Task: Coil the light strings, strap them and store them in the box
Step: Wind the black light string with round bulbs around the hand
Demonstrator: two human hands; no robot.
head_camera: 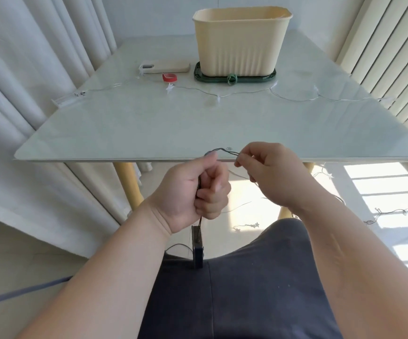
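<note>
Light string (pixel 222 150), dark-wired, spans both hands just above the near edge of the bench (pixel 149 128). A second string (pixel 198 90) with small star lamps lies across the middle of the bench. Further strands (pixel 393 212) trail on the floor at right, and the frame edge cuts off their ends.

The cream box (pixel 242 42) stands upright at the far side of the bench on a dark green tray (pixel 199 74). Its near wall hides the interior, so its contents cannot be told.

The left hand (pixel 193 192) is curled into a fist around the dark wire. The right hand (pixel 268 172) pinches the wire loop between thumb and forefinger.

A pale phone (pixel 166 66) lies flat to the left of the tray. A dark battery case (pixel 197 250) hangs on the wire below the left hand.

A red strap roll (pixel 169 77) lies just in front of the phone. A green strap loop (pixel 231 79) rests against the tray's front rim.

A small oval mark (pixel 228 148) is printed at the near edge of the bench. It is too small to read.
</note>
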